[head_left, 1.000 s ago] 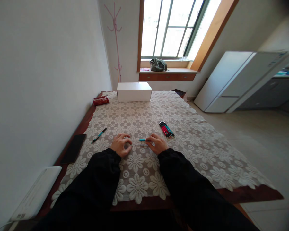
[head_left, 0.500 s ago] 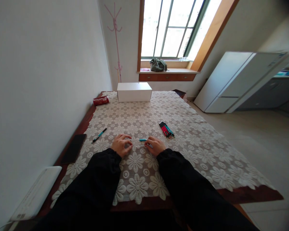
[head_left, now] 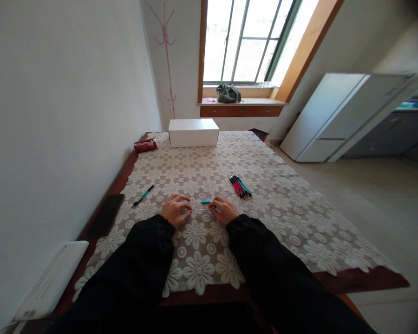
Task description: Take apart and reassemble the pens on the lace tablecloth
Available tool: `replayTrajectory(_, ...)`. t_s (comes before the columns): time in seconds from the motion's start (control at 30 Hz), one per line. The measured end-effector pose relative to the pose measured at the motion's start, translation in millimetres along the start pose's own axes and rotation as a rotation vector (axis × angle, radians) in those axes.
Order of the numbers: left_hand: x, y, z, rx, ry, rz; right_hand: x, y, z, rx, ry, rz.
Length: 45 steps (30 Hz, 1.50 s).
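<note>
My right hand (head_left: 224, 211) pinches a thin whitish pen refill (head_left: 202, 209), which points left across the gap between my hands. My left hand (head_left: 176, 209) is closed in a pinch at the refill's left end. Whatever sits between its fingertips is too small to make out. Just beyond the refill lies a teal pen barrel (head_left: 205, 202), its right end close to my right fingers. A teal and black pen (head_left: 143, 195) rests on the cloth, left of my left hand. Farther off to the right is a bundle of red, teal and black pens (head_left: 240, 186).
A flower-patterned lace cloth (head_left: 199, 271) covers the table. At its far end stand a white box (head_left: 193, 133) and a red packet (head_left: 145, 145). A black phone-like slab (head_left: 106, 215) and a white device (head_left: 52, 278) lie along the left edge by the wall.
The refill's left end has risen slightly and come nearer my left fingertips. Both hands otherwise stay in place.
</note>
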State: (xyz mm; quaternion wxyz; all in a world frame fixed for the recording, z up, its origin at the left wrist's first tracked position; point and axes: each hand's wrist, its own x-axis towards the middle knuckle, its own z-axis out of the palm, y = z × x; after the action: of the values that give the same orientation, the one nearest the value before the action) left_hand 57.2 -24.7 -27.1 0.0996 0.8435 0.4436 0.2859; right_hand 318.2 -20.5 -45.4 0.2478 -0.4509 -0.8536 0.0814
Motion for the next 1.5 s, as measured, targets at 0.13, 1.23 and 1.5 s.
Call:
replayTrajectory(0.13,0.1,0.6,0.0,0.003,0.008,0.003,0.0,-0.9,-1.0,-0.001,-0.011,0.002)
replayTrajectory(1.23,0.3,-0.6,0.4,-0.007,0.009,-0.005,0.9,-3.7,-3.1,0.025,0.017,-0.007)
replayTrajectory(1.5,0.3,-2.0,1.5,-0.007,0.0,0.009,0.9,-3.3,-1.8,0.015,0.012,-0.001)
